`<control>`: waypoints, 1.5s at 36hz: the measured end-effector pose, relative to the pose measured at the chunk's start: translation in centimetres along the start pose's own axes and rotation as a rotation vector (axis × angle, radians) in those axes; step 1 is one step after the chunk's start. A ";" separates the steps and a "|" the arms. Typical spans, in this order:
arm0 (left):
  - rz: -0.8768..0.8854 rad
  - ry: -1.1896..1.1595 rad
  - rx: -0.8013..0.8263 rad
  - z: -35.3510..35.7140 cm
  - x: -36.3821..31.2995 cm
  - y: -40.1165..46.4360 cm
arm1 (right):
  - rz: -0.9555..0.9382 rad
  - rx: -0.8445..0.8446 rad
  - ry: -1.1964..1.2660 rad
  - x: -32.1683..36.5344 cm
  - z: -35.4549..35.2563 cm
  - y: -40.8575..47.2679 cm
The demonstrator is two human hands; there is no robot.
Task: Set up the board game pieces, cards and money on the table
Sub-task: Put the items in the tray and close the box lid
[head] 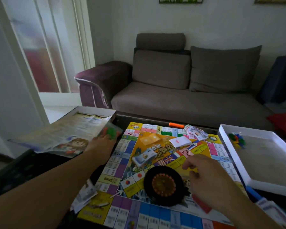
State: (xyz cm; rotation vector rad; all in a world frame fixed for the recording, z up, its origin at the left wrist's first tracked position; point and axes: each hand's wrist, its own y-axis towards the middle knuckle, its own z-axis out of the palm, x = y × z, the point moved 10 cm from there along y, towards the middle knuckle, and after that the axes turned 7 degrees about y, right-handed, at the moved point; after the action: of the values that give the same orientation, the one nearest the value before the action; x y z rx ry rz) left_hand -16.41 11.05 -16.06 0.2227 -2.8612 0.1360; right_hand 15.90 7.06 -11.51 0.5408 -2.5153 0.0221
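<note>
Small clear bag of red and green game pieces, at the board's far left edge, just beside the open box lid with a printed sheet inside. Left hand reaching out along the table, fingers at the bag and seemingly closing on it; grip blurred, so cannot tell for sure. Right hand hovering low over the board's near right, fingers loosely curled, holding nothing visible. Game board lying flat, colourful squares round the rim. On it: black roulette-style wheel near the right hand, card deck mid-board, white card stack beyond, paper money scattered at the far corner, orange marker past the far edge. White box tray to the right, more coloured pieces in its corner. Grey sofa behind.

Best handled by pinching the bag at its top, lifting clear of the lid's edge, emptying low over a bare patch of board; small pieces likely to bounce and roll.
</note>
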 end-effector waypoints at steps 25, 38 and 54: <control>0.372 -0.539 -0.890 -20.6 -17.6 -7.2 | 0.458 -0.074 1.392 -6.4 -2.3 -0.6; 0.275 -1.440 0.197 -15.2 -34.9 -6.2 | 0.388 -0.556 1.210 -18.5 -12.3 -4.9; 0.241 -1.711 0.434 -13.1 -46.7 0.2 | 0.252 -0.364 0.241 -24.2 -14.4 -3.6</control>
State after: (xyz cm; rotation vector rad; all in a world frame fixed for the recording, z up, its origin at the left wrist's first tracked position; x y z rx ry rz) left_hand 31.44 19.23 -16.18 0.0313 -4.4876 1.0806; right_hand 43.21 14.70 -12.58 0.0673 -2.2623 -0.2554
